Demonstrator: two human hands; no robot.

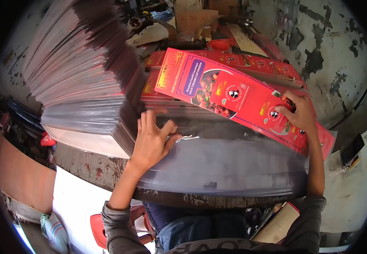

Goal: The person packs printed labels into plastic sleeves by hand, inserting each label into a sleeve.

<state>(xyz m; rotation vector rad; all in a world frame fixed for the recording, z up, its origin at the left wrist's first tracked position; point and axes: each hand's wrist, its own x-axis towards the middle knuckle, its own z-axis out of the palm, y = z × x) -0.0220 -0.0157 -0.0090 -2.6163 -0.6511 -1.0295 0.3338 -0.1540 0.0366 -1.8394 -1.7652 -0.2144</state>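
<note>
My right hand grips a long red printed sheet with food pictures and round panda logos, thumb and fingers against its printed face near the right end. The sheet is tilted, its left end higher, above the table. My left hand is beside a pile of clear plastic sleeves, fingers bent and apart, thumb and forefinger near a white crinkled strip at the pile's far left edge. Whether they touch it is hard to see. Behind the held sheet lie more red printed sheets in stacks.
A tall, leaning stack of plastic-covered sheets stands at the left, close to my left hand. The worn dark table edge runs in front of me. A red round container and cardboard boxes are at the back. A red stool is below.
</note>
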